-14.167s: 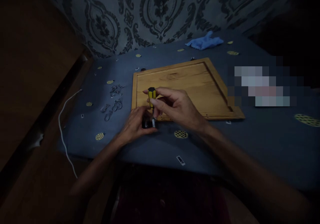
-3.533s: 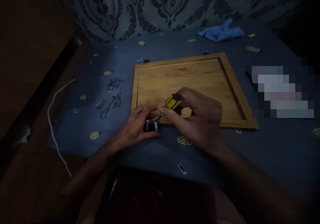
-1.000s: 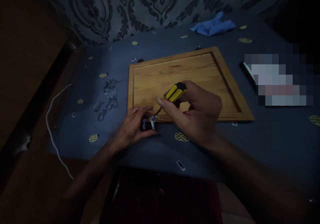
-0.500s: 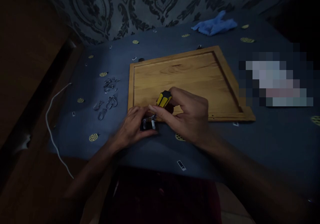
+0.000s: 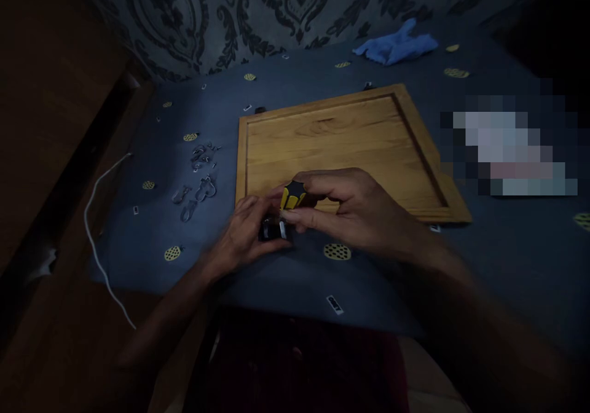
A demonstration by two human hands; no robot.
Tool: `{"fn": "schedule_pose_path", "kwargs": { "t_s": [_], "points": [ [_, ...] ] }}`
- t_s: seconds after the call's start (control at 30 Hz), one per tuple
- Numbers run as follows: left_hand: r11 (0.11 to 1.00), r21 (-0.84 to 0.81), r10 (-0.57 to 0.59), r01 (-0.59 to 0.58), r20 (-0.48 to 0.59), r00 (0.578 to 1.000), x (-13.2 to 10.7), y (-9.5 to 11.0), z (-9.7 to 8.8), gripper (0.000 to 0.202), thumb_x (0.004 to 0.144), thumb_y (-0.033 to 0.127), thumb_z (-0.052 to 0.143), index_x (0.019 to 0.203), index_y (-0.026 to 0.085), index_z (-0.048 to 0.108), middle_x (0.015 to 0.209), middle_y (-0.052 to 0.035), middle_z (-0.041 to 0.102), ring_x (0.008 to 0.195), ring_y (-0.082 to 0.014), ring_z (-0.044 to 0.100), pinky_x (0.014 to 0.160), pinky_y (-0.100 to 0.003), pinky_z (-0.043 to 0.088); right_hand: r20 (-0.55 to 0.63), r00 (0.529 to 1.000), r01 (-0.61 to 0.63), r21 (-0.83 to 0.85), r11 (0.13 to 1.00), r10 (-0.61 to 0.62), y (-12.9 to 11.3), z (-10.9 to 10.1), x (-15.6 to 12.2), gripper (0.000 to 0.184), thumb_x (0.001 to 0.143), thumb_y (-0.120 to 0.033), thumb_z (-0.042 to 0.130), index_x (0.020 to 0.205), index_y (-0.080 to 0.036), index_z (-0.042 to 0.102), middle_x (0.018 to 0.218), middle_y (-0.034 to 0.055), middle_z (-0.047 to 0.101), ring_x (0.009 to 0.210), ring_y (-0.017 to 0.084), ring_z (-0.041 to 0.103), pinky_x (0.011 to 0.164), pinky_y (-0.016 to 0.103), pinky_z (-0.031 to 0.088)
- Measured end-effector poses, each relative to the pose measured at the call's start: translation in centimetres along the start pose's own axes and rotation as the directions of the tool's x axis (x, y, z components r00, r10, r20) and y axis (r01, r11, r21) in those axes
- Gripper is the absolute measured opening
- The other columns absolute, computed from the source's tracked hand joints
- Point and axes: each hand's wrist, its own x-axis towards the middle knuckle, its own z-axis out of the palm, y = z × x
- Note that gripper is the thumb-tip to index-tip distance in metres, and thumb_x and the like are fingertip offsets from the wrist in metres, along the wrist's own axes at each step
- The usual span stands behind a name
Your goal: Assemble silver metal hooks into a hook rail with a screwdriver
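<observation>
My right hand (image 5: 354, 207) is closed around a screwdriver (image 5: 291, 196) with a yellow and black handle, its handle end facing me and its tip pointing down. My left hand (image 5: 246, 232) pinches a small dark and silver metal fitting (image 5: 273, 230) at the front left corner of a wooden panel (image 5: 332, 139). The screwdriver tip meets that fitting, and my fingers hide the contact point. The panel lies flat on a blue patterned cloth (image 5: 230, 271).
A pile of small metal hooks and clips (image 5: 200, 179) lies left of the panel. A white cord (image 5: 99, 228) runs along the cloth's left edge. A crumpled blue glove (image 5: 396, 44) sits at the back. Patterned wallpaper (image 5: 258, 7) rises behind; a blurred patch at right.
My right hand has swung the screwdriver from slanting to the right to nearly upright over the fitting. My left hand has stayed on the fitting.
</observation>
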Motion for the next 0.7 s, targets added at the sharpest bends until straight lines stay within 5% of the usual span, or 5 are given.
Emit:
{"fn": "schedule_pose_path", "kwargs": {
  "t_s": [0.17,0.27,0.4,0.7],
  "points": [
    [1.0,0.007,0.028,-0.028,-0.029,0.999,-0.1,-0.1,0.2,0.06,0.088,0.054,0.077,0.133,0.024,0.051,0.118,-0.0076,0.068,0.111,-0.0286,0.067,0.097,-0.048,0.057,-0.329,0.915,0.094,-0.389,0.916,-0.234,0.8,2.0,-0.2,0.039,0.092,-0.032,0.074,0.067,-0.024,0.044,0.061,-0.0051,0.059,0.05,0.01,0.053,0.047,0.026,0.039],
    [1.0,0.008,0.023,-0.023,-0.042,0.999,-0.2,-0.1,0.3,0.059,0.09,0.056,0.074,0.133,0.023,0.051,0.12,-0.0082,0.068,0.113,-0.0288,0.067,0.098,-0.049,0.057,-0.359,0.86,0.132,-0.529,0.838,-0.362,0.9,2.7,-0.5,0.038,0.094,-0.035,0.072,0.07,-0.024,0.046,0.062,-0.0044,0.061,0.046,0.01,0.05,0.044,0.028,0.036],
    [1.0,-0.023,0.009,-0.009,-0.01,1.0,-0.1,0.1,-0.1,0.06,0.09,0.057,0.073,0.135,0.023,0.05,0.117,-0.0075,0.07,0.113,-0.0286,0.067,0.099,-0.049,0.056,-0.469,0.796,0.021,-0.61,0.792,-0.383,0.6,2.3,-0.7,0.035,0.093,-0.038,0.074,0.073,-0.025,0.049,0.059,-0.0036,0.056,0.05,0.013,0.053,0.046,0.031,0.039],
    [0.999,-0.007,0.044,-0.044,-0.022,0.999,-0.1,0.0,0.1,0.064,0.091,0.057,0.072,0.139,0.024,0.047,0.115,-0.0068,0.071,0.109,-0.0273,0.068,0.095,-0.045,0.056,-0.391,0.827,0.078,-0.633,0.77,-0.405,1.2,2.0,-0.3,0.035,0.094,-0.031,0.073,0.071,-0.022,0.047,0.058,-0.0053,0.05,0.049,0.01,0.049,0.046,0.027,0.036]
  ]
}}
